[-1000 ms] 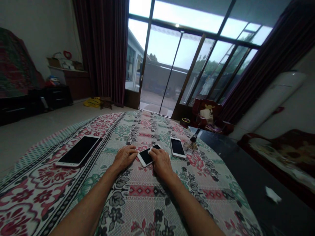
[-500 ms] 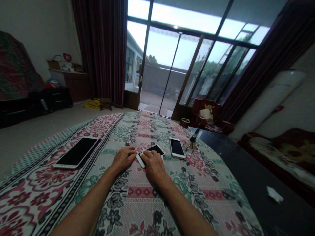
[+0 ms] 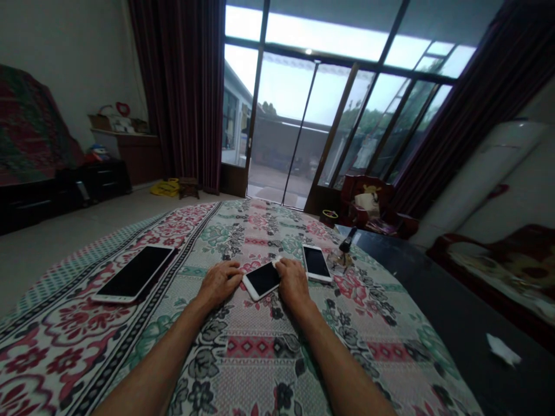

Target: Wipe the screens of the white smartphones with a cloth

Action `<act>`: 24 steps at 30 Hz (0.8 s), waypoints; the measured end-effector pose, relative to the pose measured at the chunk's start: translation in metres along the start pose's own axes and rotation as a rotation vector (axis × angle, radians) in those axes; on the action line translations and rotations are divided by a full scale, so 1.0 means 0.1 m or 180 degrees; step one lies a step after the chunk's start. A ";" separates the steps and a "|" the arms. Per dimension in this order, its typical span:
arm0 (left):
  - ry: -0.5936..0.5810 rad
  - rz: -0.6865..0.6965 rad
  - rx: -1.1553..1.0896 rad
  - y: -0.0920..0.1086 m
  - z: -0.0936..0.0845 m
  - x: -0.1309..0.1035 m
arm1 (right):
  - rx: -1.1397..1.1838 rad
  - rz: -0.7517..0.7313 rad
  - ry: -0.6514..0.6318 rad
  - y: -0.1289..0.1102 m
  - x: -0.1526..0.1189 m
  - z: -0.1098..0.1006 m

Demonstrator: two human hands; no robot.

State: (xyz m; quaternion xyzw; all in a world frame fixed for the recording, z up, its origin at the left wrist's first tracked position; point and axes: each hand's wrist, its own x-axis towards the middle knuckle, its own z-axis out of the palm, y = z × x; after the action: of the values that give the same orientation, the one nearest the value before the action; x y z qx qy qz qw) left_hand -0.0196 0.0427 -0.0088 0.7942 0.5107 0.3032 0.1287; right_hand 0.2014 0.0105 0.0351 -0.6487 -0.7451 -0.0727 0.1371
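A white-framed smartphone (image 3: 261,281) lies screen up on the patterned tablecloth between my hands. My left hand (image 3: 220,283) rests at its left end, with bent fingers held together against the edge. Over the phone's right end is my right hand (image 3: 295,284), its fingers curled and closed. White, tissue-like bits peek out around those fingers; the hand hides most of that piece and the phone's far end. Just right of this hand lies another white smartphone (image 3: 317,263). Farther left is a larger white device with a dark screen (image 3: 135,274), like a tablet.
The floral tablecloth (image 3: 255,375) covers the table. A small glass-like object with a dark upright part (image 3: 346,251) stands behind the right phone. A dark glossy surface (image 3: 433,323) borders the table at right, bearing a crumpled white piece (image 3: 503,350). Beyond are chairs and glass doors.
My right hand has slid right across the middle phone, uncovering most of its screen. My left hand stays at the phone's left end. The view has shifted slightly.
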 end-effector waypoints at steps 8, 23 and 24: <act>0.0035 0.0047 -0.0058 -0.05 0.04 0.02 | 0.0067 -0.0753 -0.0083 -0.29 -0.10 -0.01; 0.0096 -0.0044 -0.0296 -0.03 0.02 0.01 | 0.0074 0.0083 0.0051 0.01 0.03 0.05; 0.0104 -0.0057 -0.0285 -0.02 0.02 0.01 | 0.0065 0.0090 0.0029 0.04 0.04 0.05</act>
State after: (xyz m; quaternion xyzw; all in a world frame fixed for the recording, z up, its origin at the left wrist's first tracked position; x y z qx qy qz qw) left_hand -0.0196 0.0452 -0.0110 0.7780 0.5057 0.3374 0.1586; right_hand 0.2046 0.0163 0.0314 -0.6574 -0.7359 -0.0660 0.1481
